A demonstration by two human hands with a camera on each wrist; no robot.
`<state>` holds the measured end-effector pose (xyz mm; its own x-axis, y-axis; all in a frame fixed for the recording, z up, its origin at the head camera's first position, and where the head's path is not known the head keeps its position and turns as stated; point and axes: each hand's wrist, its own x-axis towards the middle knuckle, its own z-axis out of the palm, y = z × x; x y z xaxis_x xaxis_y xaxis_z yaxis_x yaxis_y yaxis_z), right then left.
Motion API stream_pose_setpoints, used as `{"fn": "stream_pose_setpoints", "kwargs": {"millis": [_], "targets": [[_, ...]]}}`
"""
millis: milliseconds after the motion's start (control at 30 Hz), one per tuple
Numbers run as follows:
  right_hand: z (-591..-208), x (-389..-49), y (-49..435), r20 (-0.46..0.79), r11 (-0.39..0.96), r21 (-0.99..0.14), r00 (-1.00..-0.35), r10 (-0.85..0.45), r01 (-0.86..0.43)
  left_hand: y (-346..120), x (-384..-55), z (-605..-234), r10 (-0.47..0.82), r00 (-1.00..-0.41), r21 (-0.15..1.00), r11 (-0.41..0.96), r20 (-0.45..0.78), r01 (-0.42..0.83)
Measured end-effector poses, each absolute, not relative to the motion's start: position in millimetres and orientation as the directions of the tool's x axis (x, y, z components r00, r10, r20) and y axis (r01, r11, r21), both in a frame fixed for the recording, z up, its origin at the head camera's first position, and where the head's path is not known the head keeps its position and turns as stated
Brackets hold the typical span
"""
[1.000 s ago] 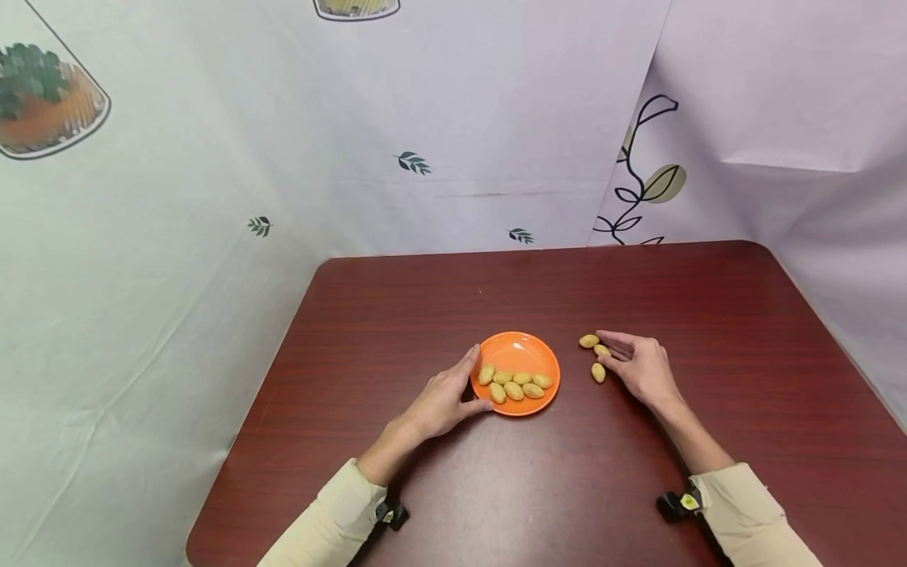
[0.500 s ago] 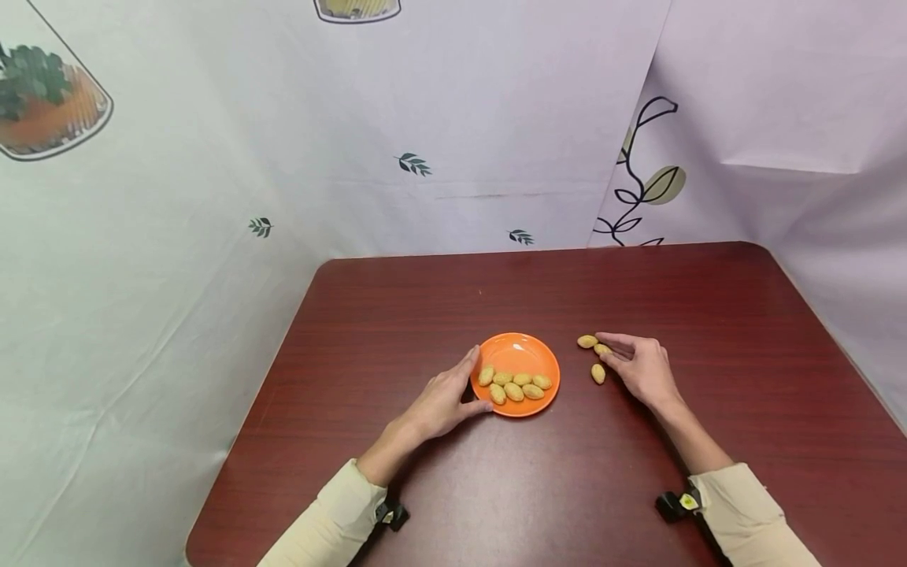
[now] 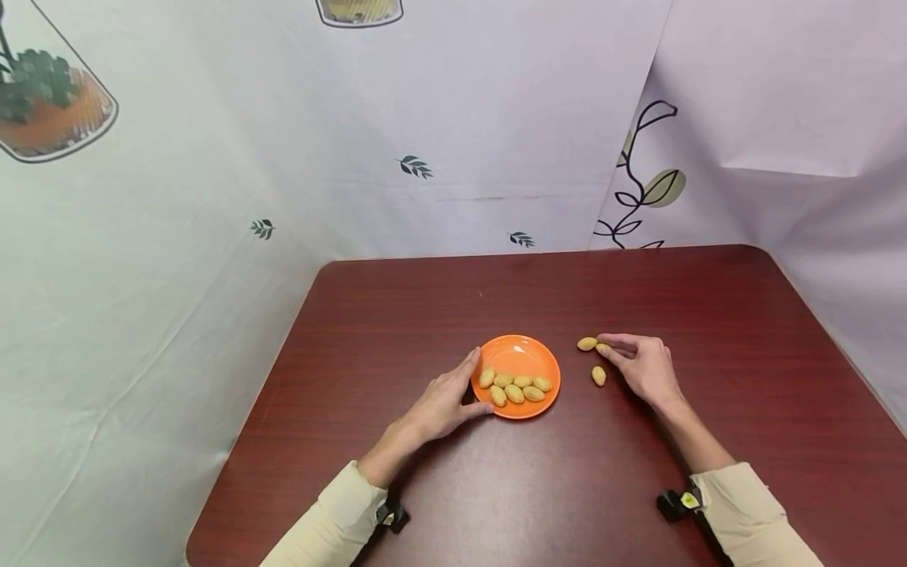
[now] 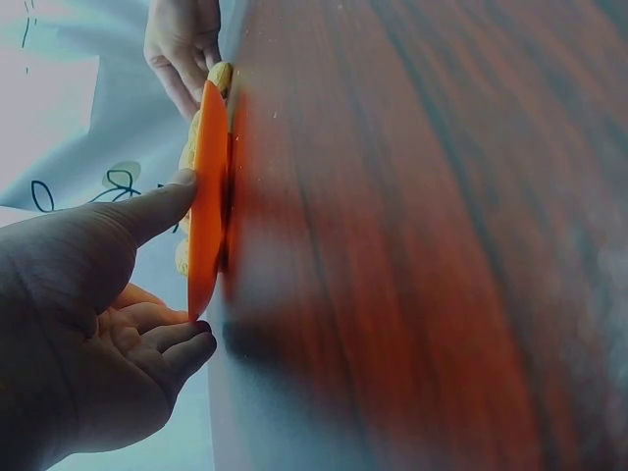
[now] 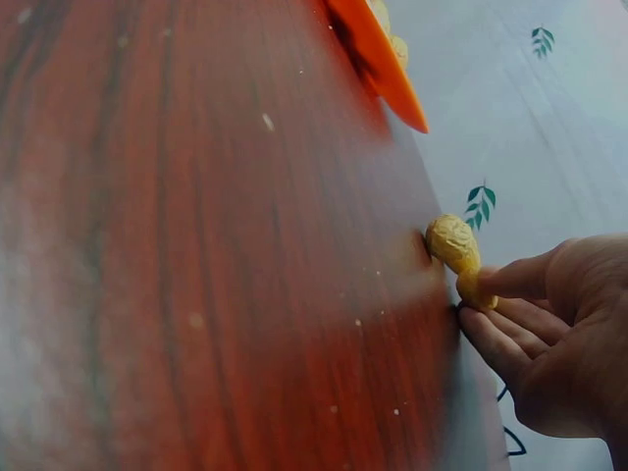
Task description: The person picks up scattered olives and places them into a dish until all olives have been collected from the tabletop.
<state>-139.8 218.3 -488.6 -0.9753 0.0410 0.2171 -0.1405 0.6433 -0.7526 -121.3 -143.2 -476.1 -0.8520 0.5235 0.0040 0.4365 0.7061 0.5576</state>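
My left hand (image 3: pixel 441 400) holds the left side of an orange plate (image 3: pixel 516 351), thumb at the near rim and fingers along the far side. In the left wrist view the plate (image 4: pixel 207 196) appears edge-on. Several unshelled peanuts (image 3: pixel 513 392) lie on its near half. To the right of the plate, my right hand (image 3: pixel 646 370) pinches one peanut (image 3: pixel 603 348) between thumb and fingers, low at the tabletop. One loose peanut (image 3: pixel 586 344) lies just left of the fingertips, and another peanut (image 3: pixel 598 376) lies nearer me. The right wrist view shows the pinched peanut (image 5: pixel 477 288) partly covered by the thumb.
The dark red-brown wooden table (image 3: pixel 397 307) has rounded far corners. A pale patterned cloth (image 3: pixel 496 142) hangs behind it and at both sides. Black wrist cameras (image 3: pixel 392 516) are strapped by both sleeves.
The right thumb has moved slightly forward and closed onto the peanut. My left hand and the plate hold their places; the head view has tilted up a little.
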Motion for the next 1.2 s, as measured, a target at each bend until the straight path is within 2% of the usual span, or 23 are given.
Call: {"fn": "stream_pose_setpoints", "kwargs": {"millis": [433, 733, 1200], "targets": [[-487, -138, 218, 0.195, 0.622, -0.779, -0.973, 0.125, -0.076, -143, -120, -477, 0.517, -0.856, 0.562, 0.708, 0.001, 0.428], [-477, -138, 207, 0.207, 0.612, -0.784, -0.974, 0.094, -0.108, -143, -120, -475, 0.515, -0.857, 0.558, 0.712, -0.003, 0.426], [-476, -142, 173, 0.187, 0.516, -0.843, -0.982, 0.007, -0.156, -143, -120, -476, 0.516, -0.857, 0.557, 0.713, -0.007, 0.425]]}}
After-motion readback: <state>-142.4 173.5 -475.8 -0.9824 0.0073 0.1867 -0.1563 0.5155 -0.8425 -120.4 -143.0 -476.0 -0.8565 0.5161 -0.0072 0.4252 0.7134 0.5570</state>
